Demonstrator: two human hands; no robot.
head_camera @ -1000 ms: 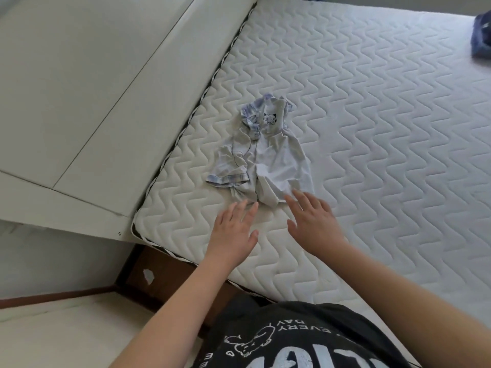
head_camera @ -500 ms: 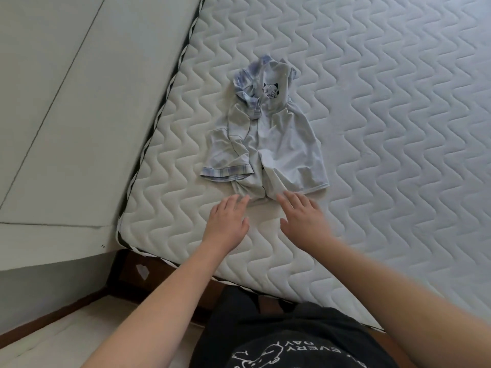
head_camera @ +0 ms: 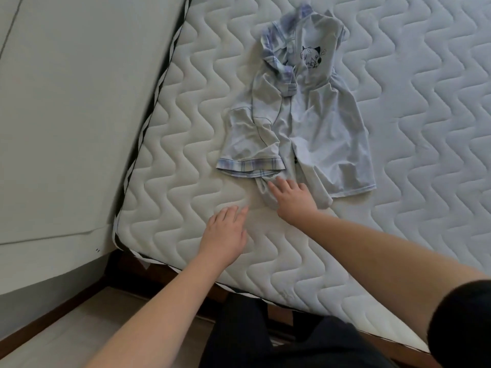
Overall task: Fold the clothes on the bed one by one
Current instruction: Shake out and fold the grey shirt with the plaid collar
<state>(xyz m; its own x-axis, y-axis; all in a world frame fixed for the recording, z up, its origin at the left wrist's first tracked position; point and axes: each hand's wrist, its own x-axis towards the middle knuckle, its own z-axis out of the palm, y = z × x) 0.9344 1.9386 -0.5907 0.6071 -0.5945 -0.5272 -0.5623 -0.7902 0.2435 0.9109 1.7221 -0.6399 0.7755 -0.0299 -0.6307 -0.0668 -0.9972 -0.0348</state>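
Grip: right hand (head_camera: 293,199) lies with fingers straight on the hem of a crumpled pale garment (head_camera: 305,123), holding nothing, as far as can be seen; left hand (head_camera: 225,229) flat and relaxed on the wavy-quilted mattress (head_camera: 186,144). Garment plaid-trimmed, near the mattress corner.

Shirt (head_camera: 305,123) lying crumpled on the mattress (head_camera: 425,128), near its left edge, collar end away from the near edge. Right hand (head_camera: 295,199) resting on shirt's near hem. Left hand (head_camera: 225,229) lying on bare mattress just left of it, near the near-left corner.
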